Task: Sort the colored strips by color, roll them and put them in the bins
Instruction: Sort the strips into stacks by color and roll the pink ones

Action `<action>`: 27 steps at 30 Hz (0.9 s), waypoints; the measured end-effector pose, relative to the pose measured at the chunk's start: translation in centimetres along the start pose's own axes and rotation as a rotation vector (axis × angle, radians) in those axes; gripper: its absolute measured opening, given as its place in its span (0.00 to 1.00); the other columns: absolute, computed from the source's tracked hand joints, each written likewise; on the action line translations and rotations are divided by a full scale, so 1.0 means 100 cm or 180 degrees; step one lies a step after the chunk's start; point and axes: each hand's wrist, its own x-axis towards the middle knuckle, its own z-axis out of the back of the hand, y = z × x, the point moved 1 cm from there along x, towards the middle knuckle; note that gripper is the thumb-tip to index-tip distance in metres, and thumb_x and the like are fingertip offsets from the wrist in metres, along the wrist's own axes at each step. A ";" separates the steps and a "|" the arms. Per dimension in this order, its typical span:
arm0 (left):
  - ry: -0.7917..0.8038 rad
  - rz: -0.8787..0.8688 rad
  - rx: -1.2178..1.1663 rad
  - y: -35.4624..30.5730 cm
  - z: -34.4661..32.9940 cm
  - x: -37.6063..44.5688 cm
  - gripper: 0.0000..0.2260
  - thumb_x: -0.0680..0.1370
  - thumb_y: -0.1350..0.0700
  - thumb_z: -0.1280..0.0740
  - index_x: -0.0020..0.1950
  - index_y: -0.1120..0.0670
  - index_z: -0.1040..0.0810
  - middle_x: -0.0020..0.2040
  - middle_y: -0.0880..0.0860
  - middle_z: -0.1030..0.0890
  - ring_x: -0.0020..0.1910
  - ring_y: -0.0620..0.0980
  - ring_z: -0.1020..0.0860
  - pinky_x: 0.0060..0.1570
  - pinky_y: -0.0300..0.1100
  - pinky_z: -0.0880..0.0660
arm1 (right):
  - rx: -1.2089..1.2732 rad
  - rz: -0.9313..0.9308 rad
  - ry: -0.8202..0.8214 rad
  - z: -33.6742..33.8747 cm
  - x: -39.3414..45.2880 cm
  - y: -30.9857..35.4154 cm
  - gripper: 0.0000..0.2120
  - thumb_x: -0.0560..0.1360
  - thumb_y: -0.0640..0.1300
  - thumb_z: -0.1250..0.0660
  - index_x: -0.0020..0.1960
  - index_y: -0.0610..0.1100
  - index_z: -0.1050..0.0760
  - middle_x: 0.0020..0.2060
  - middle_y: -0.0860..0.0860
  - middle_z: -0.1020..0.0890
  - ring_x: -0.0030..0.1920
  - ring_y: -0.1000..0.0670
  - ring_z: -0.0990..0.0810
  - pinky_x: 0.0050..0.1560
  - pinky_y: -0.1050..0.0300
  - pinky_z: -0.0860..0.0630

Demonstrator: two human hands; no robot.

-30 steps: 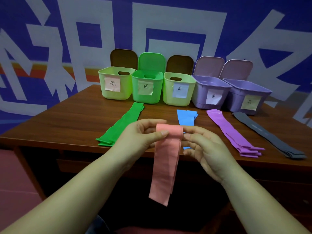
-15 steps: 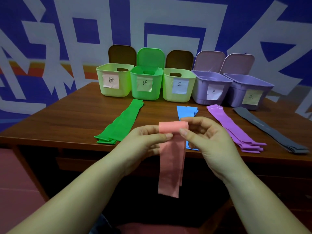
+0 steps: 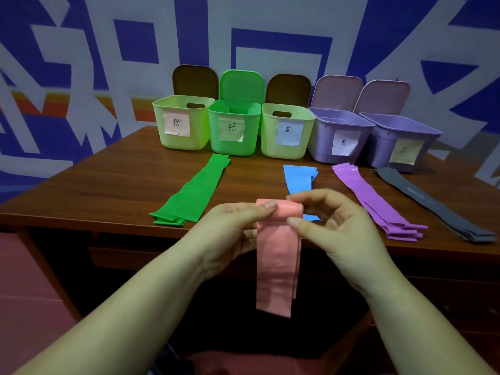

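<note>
Left hand [image 3: 232, 226] and right hand [image 3: 332, 226] both pinching the rolled top of the pink strip [image 3: 277, 255], its tail hanging past the desk [image 3: 108, 185] front edge; five bins [image 3: 286, 131] along the back edge

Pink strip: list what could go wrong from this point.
1. The pink strip is rolled only at its top, pinched between the left hand and right hand; the long tail hangs free below the table edge, so the roll may come out loose or skewed.
2. A slipped pinch could let the few turns unwind.
3. The bins look alike; the roll could land in the wrong one rather than the leftmost bin with the pink label.
</note>
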 end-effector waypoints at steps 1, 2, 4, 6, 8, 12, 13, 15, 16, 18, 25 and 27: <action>0.0037 -0.0017 -0.0014 0.000 0.001 0.000 0.08 0.68 0.56 0.32 0.40 0.58 0.15 0.37 0.55 0.16 0.33 0.45 0.18 0.35 0.35 0.21 | 0.0017 -0.0028 0.0022 0.001 -0.001 0.000 0.15 0.62 0.40 0.25 0.46 0.52 0.18 0.49 0.43 0.17 0.50 0.47 0.20 0.55 0.45 0.23; 0.0075 -0.0039 -0.0022 0.001 0.002 0.000 0.10 0.67 0.56 0.31 0.44 0.59 0.16 0.39 0.56 0.16 0.35 0.46 0.18 0.37 0.36 0.21 | 0.0038 -0.0076 0.0060 0.001 -0.001 0.000 0.18 0.60 0.44 0.22 0.48 0.54 0.19 0.49 0.46 0.17 0.51 0.48 0.19 0.55 0.48 0.23; 0.0117 -0.0099 0.0048 0.003 0.004 0.001 0.14 0.66 0.56 0.30 0.48 0.60 0.16 0.43 0.58 0.16 0.39 0.48 0.17 0.43 0.38 0.20 | 0.0032 -0.0233 0.0111 0.001 -0.001 -0.002 0.27 0.56 0.55 0.20 0.53 0.56 0.22 0.51 0.48 0.17 0.51 0.50 0.19 0.54 0.57 0.22; 0.0124 -0.0182 0.0125 0.004 0.004 0.001 0.18 0.65 0.57 0.29 0.53 0.60 0.18 0.49 0.60 0.16 0.43 0.49 0.17 0.51 0.42 0.21 | 0.0036 -0.0428 0.0060 -0.001 -0.002 -0.004 0.24 0.61 0.55 0.25 0.56 0.52 0.24 0.50 0.46 0.18 0.48 0.52 0.18 0.51 0.62 0.22; 0.0069 -0.0254 0.0102 0.004 0.003 0.000 0.21 0.65 0.59 0.29 0.56 0.62 0.20 0.51 0.61 0.17 0.44 0.50 0.18 0.53 0.43 0.22 | 0.0070 -0.0535 0.0033 -0.004 -0.002 -0.005 0.16 0.66 0.51 0.28 0.52 0.48 0.22 0.47 0.46 0.17 0.46 0.51 0.18 0.51 0.59 0.22; -0.0053 -0.0422 0.0154 0.002 0.001 -0.002 0.20 0.62 0.61 0.29 0.53 0.57 0.20 0.47 0.57 0.15 0.42 0.48 0.17 0.47 0.38 0.21 | 0.0227 -0.0511 -0.0094 -0.007 -0.004 -0.007 0.10 0.64 0.49 0.30 0.42 0.45 0.19 0.40 0.47 0.15 0.42 0.49 0.17 0.46 0.56 0.20; -0.0070 -0.0469 0.0199 0.002 0.001 -0.002 0.20 0.61 0.60 0.28 0.53 0.55 0.20 0.47 0.56 0.15 0.42 0.48 0.17 0.47 0.38 0.20 | 0.0186 -0.0471 -0.0121 -0.007 -0.004 -0.008 0.11 0.63 0.48 0.31 0.43 0.45 0.19 0.40 0.48 0.15 0.42 0.50 0.17 0.47 0.55 0.20; -0.0119 -0.0521 0.0228 0.002 0.001 -0.003 0.20 0.60 0.60 0.28 0.52 0.55 0.20 0.47 0.56 0.15 0.43 0.48 0.17 0.47 0.38 0.20 | 0.0100 -0.0388 -0.0110 -0.007 -0.004 -0.008 0.14 0.63 0.48 0.30 0.47 0.44 0.19 0.42 0.48 0.15 0.44 0.51 0.17 0.52 0.52 0.21; -0.0146 -0.0536 0.0243 0.002 0.002 -0.003 0.21 0.60 0.60 0.27 0.52 0.55 0.19 0.47 0.56 0.15 0.43 0.48 0.17 0.48 0.38 0.20 | 0.0074 -0.0366 -0.0114 -0.007 -0.004 -0.007 0.15 0.63 0.48 0.30 0.48 0.44 0.19 0.43 0.48 0.15 0.45 0.52 0.17 0.55 0.51 0.21; -0.0178 -0.0529 0.0361 0.003 0.003 -0.003 0.20 0.61 0.59 0.26 0.52 0.55 0.19 0.48 0.55 0.15 0.45 0.48 0.17 0.51 0.40 0.21 | 0.0073 -0.0324 -0.0151 -0.006 -0.004 -0.008 0.15 0.63 0.47 0.30 0.49 0.45 0.19 0.44 0.49 0.15 0.47 0.51 0.17 0.58 0.48 0.23; 0.0004 -0.0296 0.0315 0.003 -0.001 -0.007 0.09 0.64 0.51 0.31 0.38 0.54 0.17 0.36 0.49 0.17 0.33 0.42 0.21 0.37 0.31 0.23 | 0.0135 -0.0116 -0.0055 -0.003 -0.004 -0.004 0.14 0.61 0.50 0.24 0.46 0.51 0.17 0.45 0.51 0.14 0.48 0.53 0.17 0.53 0.58 0.22; -0.0041 -0.0286 0.0372 0.002 -0.002 -0.008 0.08 0.65 0.50 0.32 0.33 0.53 0.16 0.34 0.49 0.18 0.32 0.41 0.21 0.35 0.30 0.24 | 0.0101 -0.0055 -0.0015 -0.003 -0.005 -0.003 0.13 0.62 0.45 0.23 0.47 0.49 0.17 0.44 0.51 0.14 0.48 0.54 0.17 0.52 0.62 0.22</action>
